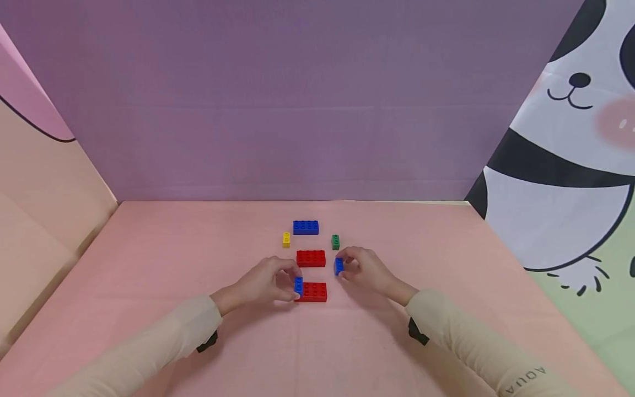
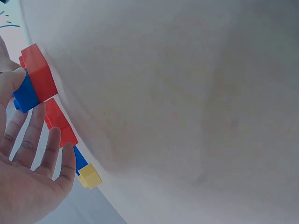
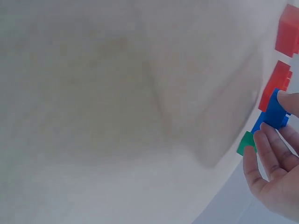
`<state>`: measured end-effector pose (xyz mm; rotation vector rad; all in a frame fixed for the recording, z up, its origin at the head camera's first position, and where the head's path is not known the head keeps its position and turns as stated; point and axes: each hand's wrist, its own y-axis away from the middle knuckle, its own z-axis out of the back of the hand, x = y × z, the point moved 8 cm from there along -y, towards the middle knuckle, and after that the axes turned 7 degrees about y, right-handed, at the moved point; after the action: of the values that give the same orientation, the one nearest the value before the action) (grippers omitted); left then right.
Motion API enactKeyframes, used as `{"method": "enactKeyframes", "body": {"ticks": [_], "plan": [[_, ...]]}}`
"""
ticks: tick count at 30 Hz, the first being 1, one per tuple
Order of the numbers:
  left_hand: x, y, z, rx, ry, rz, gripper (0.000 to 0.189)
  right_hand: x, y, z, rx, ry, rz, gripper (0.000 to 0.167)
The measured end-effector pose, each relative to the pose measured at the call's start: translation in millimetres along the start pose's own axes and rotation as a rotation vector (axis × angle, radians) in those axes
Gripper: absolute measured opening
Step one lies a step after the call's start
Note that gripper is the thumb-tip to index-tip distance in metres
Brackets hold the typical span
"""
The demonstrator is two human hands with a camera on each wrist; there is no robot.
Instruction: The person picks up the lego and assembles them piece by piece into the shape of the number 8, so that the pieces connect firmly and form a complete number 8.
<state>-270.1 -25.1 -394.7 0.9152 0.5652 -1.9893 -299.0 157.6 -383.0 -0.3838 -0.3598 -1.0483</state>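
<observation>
My left hand pinches a small blue brick between thumb and fingers, at the left end of the nearer red brick. In the left wrist view that blue brick sits right against the red brick's end. Over on the right, my right hand pinches another small blue brick, just right of the farther red brick. The right wrist view has this blue brick between thumb and fingertips, overlapping the red brick behind it.
A larger blue brick lies farthest back on the pink cloth-covered table. Left of the row is a small yellow brick, and right of it a small green brick. A purple backdrop rises behind.
</observation>
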Motion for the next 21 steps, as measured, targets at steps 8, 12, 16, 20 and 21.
{"method": "enactKeyframes", "body": {"ticks": [8, 12, 16, 20, 21], "plan": [[-0.9, -0.1, 0.0, 0.003, 0.006, 0.000, 0.029, 6, 2.9, 7, -0.018, -0.018, -0.004, 0.035], [0.0, -0.7, -0.3, 0.003, 0.001, 0.003, 0.030, 10, 5.6, 8, -0.011, -0.026, -0.017, 0.034], [0.7, -1.1, -0.2, -0.001, -0.006, 0.004, 0.030, 17, 9.3, 6, 0.003, -0.023, -0.011, 0.034], [2.1, -1.4, -0.2, -0.003, -0.006, 0.013, 0.030, 24, 13.4, 3, 0.017, -0.019, 0.006, 0.034], [2.4, -1.4, -0.2, -0.003, -0.006, 0.016, 0.030, 26, 14.4, 3, 0.020, -0.022, 0.007, 0.034]]}}
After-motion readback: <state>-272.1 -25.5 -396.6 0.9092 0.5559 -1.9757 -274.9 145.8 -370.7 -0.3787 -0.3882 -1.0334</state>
